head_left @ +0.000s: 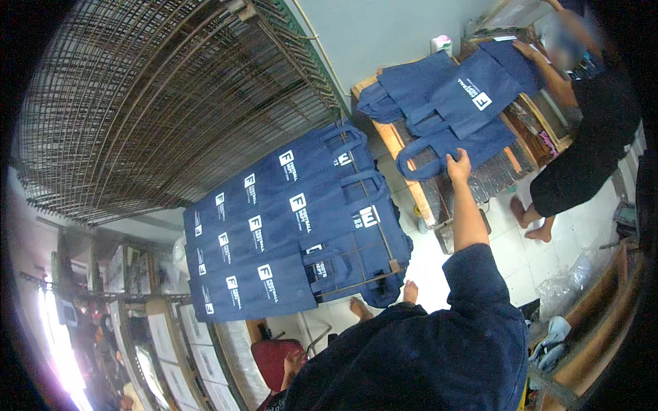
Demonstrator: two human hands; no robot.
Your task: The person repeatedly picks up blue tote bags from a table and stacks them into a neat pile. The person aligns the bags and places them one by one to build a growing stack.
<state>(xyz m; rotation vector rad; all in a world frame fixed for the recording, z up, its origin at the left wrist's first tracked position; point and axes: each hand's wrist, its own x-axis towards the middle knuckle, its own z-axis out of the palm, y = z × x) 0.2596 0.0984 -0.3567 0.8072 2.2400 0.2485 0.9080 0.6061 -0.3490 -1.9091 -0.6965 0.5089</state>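
My right hand [460, 168] reaches out to the worktable and closes on the near edge of a navy tote bag [473, 140] by its looped handle. Over that bag lies another navy tote bag [449, 85] with a white print. My left hand [293, 363] hangs low beside a red chair [274, 362], and its fingers are too dim to make out. In front of me, rows of printed navy tote bags [274, 205] lie overlapping on a wire rack, their handles toward the right.
Wire drying racks [157, 103] rise at the upper left. A co-worker's hand [531, 53] touches the bags on the wooden worktable [392, 140]. Cardboard rolls [603, 322] and clear plastic [565, 284] lie at the right. A small white container [442, 45] stands behind the table.
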